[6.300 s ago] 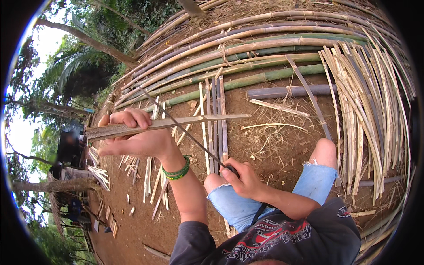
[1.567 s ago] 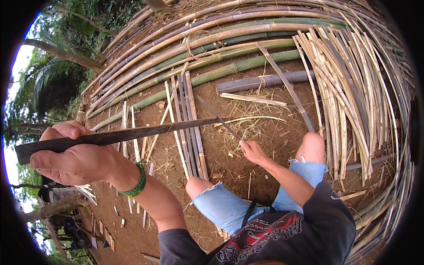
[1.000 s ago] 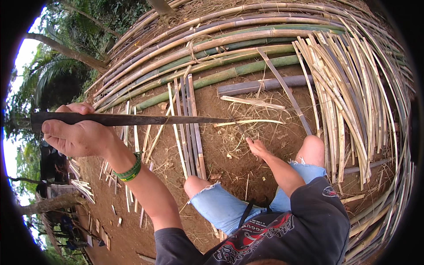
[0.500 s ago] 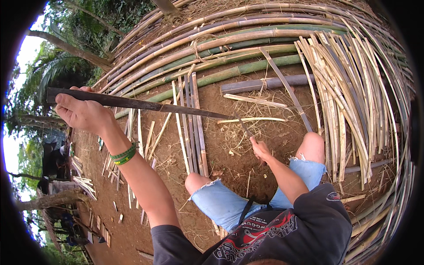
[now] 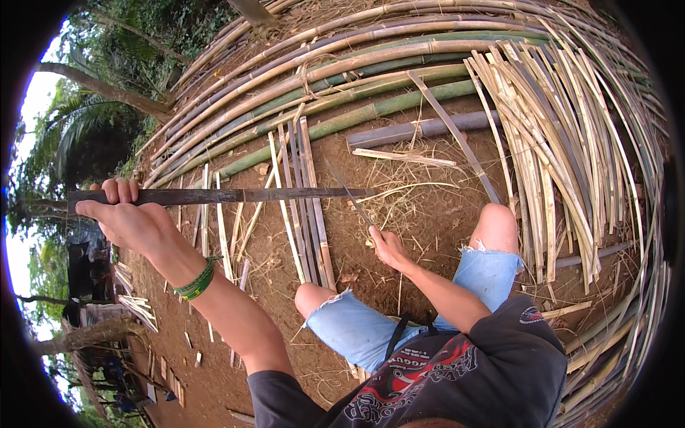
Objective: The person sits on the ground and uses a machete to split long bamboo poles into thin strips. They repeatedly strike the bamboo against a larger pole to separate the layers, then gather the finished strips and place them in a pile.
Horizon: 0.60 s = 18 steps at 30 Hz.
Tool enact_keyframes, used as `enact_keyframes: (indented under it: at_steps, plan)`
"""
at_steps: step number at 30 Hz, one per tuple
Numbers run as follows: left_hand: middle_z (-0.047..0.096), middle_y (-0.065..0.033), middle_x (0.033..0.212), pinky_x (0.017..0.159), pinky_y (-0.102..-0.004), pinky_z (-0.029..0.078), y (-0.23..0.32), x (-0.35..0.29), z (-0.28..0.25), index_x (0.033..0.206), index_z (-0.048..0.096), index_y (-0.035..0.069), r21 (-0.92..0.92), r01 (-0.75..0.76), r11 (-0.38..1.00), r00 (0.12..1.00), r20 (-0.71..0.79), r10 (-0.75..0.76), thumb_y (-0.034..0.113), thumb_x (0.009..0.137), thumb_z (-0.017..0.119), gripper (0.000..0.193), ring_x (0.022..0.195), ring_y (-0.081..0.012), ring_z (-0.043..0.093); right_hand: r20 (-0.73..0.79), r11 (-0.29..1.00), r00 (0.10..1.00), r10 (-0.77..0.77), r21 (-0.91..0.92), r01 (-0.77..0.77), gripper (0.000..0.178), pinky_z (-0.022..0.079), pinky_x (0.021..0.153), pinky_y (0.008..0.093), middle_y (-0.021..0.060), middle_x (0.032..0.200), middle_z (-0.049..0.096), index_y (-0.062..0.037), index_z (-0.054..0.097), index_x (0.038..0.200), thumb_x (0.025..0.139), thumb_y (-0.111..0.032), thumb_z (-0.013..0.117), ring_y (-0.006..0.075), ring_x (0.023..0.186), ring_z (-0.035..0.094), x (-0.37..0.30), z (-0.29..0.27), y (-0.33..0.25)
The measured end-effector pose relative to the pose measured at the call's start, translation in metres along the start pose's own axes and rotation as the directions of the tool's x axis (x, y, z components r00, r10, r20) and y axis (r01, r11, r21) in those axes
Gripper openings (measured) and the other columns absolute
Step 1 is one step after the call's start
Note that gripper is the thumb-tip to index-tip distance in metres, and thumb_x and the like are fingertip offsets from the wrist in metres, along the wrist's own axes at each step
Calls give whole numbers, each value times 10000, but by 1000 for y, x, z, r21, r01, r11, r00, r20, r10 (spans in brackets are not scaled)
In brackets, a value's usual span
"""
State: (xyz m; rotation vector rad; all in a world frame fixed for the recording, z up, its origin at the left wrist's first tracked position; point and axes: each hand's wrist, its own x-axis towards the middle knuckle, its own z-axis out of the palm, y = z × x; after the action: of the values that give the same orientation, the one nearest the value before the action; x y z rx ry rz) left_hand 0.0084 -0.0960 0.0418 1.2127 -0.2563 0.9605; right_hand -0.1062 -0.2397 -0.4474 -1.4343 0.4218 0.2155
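My left hand [image 5: 132, 220] is wrapped round one end of a long dark bamboo strip [image 5: 235, 196], held out level at the left. The strip's other end reaches to the middle, over the ground between my knees. In my right hand [image 5: 389, 247] is a knife [image 5: 349, 191] with a long narrow blade, gripped by its handle. The blade slants up and left across the strip near its far end; whether it touches the strip I cannot tell. Thin pale shavings [image 5: 407, 203] lie on the soil just beyond the blade.
Several split bamboo strips [image 5: 307, 207] lie left of my knees. A big pile of pale strips [image 5: 549, 157] stands at the right. Long bamboo poles [image 5: 385, 107] curve across the far side, with a short thick dark bamboo piece [image 5: 428, 130] nearer. A tree trunk [image 5: 107, 89] rises at the left.
The strip has swung from sloping down to the right to nearly level, its left end lower. My right hand and the knife have moved left and slightly up along it.
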Motion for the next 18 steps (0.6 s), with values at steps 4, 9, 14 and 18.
enact_keyframes:
  at_steps: [4,9,14,18]
  plan:
    - [313,23,656,498,-258,221,-1,-15,21,1008,514,30,16,-34,999,999,-32,34,489,1064,258,529,566,-97,246,-310,921,938,-156,-388,25,687,439,486,381,62,543,535,-40,497,604,982,-608,418,191,465,550,25,-31,54]
    - [300,22,654,510,-255,230,3,-15,12,1067,548,-17,86,-69,994,995,-67,75,487,1066,210,606,580,-103,238,-169,975,980,107,-177,-137,667,450,533,465,106,557,543,-8,529,638,987,-568,431,270,465,538,15,-26,32]
    - [308,18,651,517,-266,233,2,-19,17,1017,578,-11,120,-60,991,990,-121,75,486,1072,213,619,577,-105,244,-203,958,973,106,-241,-154,650,457,597,426,132,617,594,5,579,722,985,-571,432,261,583,609,6,-20,48]
    - [325,14,651,525,-267,256,10,-27,26,987,573,-10,189,-65,980,973,-205,104,500,1069,214,629,585,-107,270,-154,975,972,177,-109,-195,642,416,488,372,58,545,518,-68,468,598,989,-576,427,175,487,535,8,-10,45]
